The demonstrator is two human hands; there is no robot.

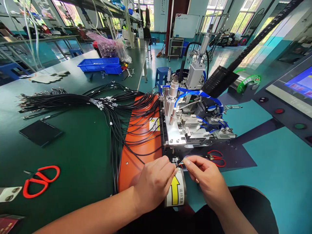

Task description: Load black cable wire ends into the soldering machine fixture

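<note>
We have both hands at the front edge of the small pneumatic machine (192,126). Our left hand (153,182) is closed in a pinch, thumb and forefinger meeting on the end of a thin cable (179,164) just below the machine's front plate. Our right hand (207,177) is also pinched shut, fingertips on the same cable end from the other side; short coloured strands seem to show between the two pinches, but they are too small to be sure of. The cable end sits between the hands, just in front of the machine's intake, not yet clearly inside it.

Judgement: the step in hand is preparing and aligning the wire end at the fixture. The next move calls for a steady, straight presentation of the tip, with both pinches kept close to the end so it does not flex.

A bundle of black cables (117,107) drapes across the orange mat (136,152) and the green tabletop (80,152). Red scissors (40,180) lie well to the left; a second red pair (216,158) lies just beyond the right hand. A yellow arrow label (175,191) sits between the wrists.
</note>
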